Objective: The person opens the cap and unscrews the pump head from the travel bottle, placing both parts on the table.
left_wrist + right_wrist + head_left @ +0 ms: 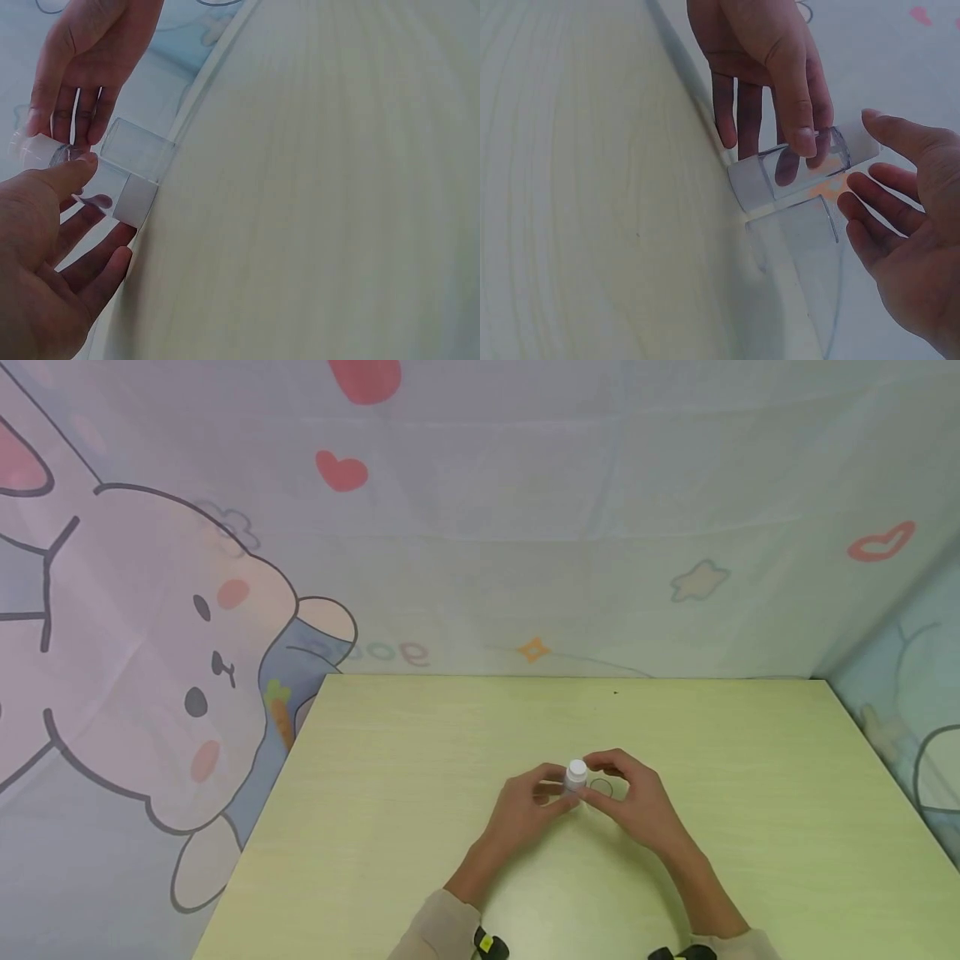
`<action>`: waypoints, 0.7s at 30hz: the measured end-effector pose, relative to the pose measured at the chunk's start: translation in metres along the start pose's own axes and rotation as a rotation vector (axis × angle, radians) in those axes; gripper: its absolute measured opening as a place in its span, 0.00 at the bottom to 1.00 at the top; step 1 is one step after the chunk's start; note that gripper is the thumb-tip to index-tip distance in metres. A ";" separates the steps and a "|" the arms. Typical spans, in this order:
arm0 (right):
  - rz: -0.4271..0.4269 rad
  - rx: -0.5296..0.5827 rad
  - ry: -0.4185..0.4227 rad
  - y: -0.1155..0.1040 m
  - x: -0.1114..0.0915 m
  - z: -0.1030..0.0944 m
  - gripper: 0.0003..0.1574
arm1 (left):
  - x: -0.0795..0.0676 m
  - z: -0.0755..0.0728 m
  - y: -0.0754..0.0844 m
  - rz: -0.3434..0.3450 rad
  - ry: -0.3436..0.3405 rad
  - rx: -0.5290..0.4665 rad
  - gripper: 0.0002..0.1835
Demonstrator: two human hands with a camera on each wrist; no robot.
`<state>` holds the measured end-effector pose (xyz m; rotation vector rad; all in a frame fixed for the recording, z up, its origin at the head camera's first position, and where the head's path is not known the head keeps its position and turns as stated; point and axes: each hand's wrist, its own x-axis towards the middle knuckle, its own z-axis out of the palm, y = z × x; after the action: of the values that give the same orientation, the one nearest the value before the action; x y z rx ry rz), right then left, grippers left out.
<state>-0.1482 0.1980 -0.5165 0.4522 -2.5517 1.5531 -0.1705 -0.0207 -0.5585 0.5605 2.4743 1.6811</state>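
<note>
One bottle point(573, 783), long axis upright, has my left hand point(527, 806) pinching its body, my relaxed right hand point(641, 803) nearer its cap point(577, 767).

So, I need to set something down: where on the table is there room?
The table is bare from the left hand to its left edge, from the right hand to its right edge, and, bar a speck, behind the bottle to the back edge. Crowded: between the hands, where a clear cylinder stands beside the bottle.
</note>
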 end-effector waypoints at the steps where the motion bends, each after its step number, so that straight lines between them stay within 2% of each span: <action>1: -0.002 0.001 0.001 -0.001 0.000 0.000 0.25 | 0.000 0.000 0.000 0.000 0.000 0.001 0.18; 21: -0.021 0.015 0.022 -0.004 0.004 0.007 0.20 | 0.000 -0.001 0.001 0.001 0.001 -0.006 0.18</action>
<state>-0.1500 0.1895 -0.5149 0.4592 -2.5131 1.5623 -0.1707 -0.0211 -0.5575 0.5606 2.4687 1.6894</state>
